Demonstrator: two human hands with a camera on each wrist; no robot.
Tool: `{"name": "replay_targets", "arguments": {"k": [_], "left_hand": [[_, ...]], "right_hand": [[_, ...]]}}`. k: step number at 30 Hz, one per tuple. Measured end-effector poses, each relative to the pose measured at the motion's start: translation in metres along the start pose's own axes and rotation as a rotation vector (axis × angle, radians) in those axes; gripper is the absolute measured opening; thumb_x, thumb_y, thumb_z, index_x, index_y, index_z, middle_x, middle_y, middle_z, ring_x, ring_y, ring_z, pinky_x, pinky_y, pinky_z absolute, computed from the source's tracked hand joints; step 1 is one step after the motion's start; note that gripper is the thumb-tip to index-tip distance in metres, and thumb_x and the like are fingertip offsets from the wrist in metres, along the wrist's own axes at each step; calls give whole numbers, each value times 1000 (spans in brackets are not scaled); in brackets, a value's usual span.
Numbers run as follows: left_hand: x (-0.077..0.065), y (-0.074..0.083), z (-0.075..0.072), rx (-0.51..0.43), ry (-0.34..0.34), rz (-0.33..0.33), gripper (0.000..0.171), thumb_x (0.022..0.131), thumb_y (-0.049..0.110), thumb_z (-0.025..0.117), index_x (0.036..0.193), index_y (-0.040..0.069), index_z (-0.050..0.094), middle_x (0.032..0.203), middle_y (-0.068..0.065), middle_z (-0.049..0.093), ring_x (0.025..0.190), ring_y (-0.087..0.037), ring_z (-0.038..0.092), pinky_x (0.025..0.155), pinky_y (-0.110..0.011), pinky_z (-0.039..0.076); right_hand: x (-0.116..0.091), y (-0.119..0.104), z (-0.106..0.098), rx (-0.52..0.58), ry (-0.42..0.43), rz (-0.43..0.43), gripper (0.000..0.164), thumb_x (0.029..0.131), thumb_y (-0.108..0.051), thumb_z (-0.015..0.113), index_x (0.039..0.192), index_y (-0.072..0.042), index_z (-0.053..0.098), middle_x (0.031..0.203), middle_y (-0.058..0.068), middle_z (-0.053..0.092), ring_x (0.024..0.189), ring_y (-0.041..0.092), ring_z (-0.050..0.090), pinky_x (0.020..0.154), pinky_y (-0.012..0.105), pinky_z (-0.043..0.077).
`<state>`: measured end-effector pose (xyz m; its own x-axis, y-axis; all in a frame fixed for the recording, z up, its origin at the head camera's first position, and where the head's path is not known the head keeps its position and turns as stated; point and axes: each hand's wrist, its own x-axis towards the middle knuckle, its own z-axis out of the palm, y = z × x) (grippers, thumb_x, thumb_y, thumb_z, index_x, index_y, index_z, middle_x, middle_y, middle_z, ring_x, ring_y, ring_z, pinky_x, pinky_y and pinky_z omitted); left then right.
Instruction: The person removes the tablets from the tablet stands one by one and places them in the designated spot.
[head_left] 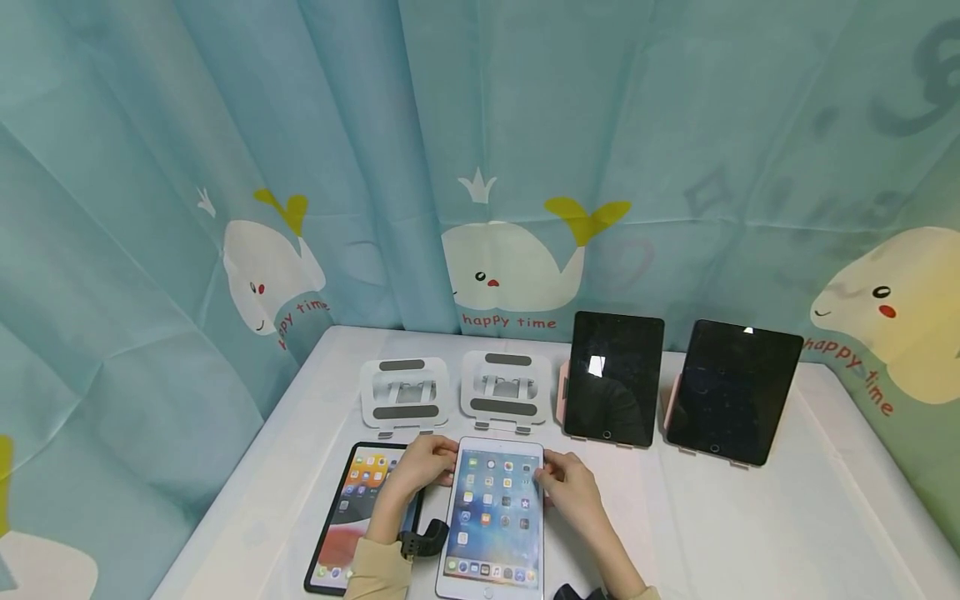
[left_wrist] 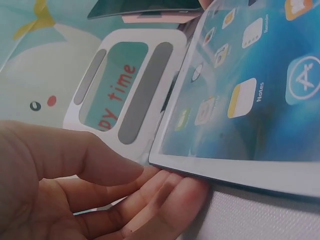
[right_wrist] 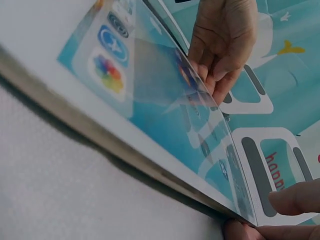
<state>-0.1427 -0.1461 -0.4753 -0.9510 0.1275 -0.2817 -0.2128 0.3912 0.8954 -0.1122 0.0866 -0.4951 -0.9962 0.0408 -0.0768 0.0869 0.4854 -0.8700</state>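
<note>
A white tablet [head_left: 495, 517], its screen lit with rows of app icons, is between the two hands, its far end close to a white stand. My left hand [head_left: 429, 461] holds its upper left corner; in the left wrist view the fingertips [left_wrist: 187, 192] reach the underside edge, the thumb close above them. My right hand [head_left: 572, 487] grips the upper right edge, thumb over the front and fingers below, as the right wrist view shows at the corner. Under the left forearm lies a black-rimmed tablet [head_left: 337, 546], also lit, partly covered by the arm.
Two white folding stands [head_left: 442, 387] [head_left: 468, 408] with grey pads stand behind the white tablet. To their right, two dark-screened tablets [head_left: 615, 392] [head_left: 738, 408] lean on pink stands [head_left: 562, 393]. A teal curtain [head_left: 517, 108] with whale prints hangs behind the white table [head_left: 825, 533].
</note>
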Motion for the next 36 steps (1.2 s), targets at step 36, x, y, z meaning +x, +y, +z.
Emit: {"name": "replay_targets", "arguments": {"k": [36], "left_hand": [[2,10,14,-49,59,130,28,92,5,54,116,-8,61,92,-22,65,74,-16,61,66,-32,55]], "right_hand": [[11,8,-42,60,71,61,27,90,-7,60,114,3,65,90,13,64,71,14,64,58,21,53]]}}
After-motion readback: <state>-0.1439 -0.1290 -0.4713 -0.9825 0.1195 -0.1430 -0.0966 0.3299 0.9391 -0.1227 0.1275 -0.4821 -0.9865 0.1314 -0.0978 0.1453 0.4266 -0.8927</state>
